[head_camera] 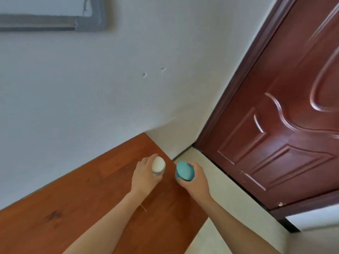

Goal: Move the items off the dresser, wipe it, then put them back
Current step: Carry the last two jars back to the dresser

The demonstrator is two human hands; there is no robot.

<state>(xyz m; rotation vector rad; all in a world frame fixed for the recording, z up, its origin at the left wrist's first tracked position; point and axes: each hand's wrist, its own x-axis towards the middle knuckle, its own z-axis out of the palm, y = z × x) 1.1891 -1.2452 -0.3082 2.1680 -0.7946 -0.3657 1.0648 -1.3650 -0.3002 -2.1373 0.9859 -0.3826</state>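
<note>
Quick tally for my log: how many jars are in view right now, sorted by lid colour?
white-lidded jar: 1, held by the left hand
teal-lidded jar: 1, held by the right hand
Total: 2

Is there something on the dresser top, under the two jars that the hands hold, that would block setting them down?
Nothing visible does. The left hand grips the white-lidded jar above the dresser top; the right hand grips the teal-lidded jar at its right edge.
</note>
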